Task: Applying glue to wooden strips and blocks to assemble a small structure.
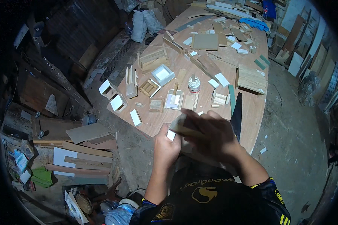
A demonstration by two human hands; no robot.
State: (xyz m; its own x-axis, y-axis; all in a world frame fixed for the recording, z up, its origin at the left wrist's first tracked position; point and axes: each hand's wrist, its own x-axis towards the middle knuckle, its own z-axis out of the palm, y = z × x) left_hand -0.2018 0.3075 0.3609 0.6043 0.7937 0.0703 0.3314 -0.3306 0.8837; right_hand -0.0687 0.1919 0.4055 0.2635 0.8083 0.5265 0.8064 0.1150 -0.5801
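Observation:
Close to my body, in front of the table's near edge, my left hand [166, 145] is closed round a small white piece [171, 134], of which only a part shows. My right hand [218, 131], blurred by motion, grips a flat wooden block [187, 127] with a pale face. The block lies over or against the white piece; whether they touch I cannot tell. Just beyond the hands are a brush [175, 88] resting on a small white-and-wood piece, and an open white jar [194, 85] with a stick standing in it.
Small wooden boxes [150, 87] and white-faced pieces [136, 117] stand about the wooden table [146, 125]. A hand saw [237, 116] lies at the right, near a larger wooden box [251, 78]. Offcuts cover the far end. Boards [88, 161] are stacked at the lower left.

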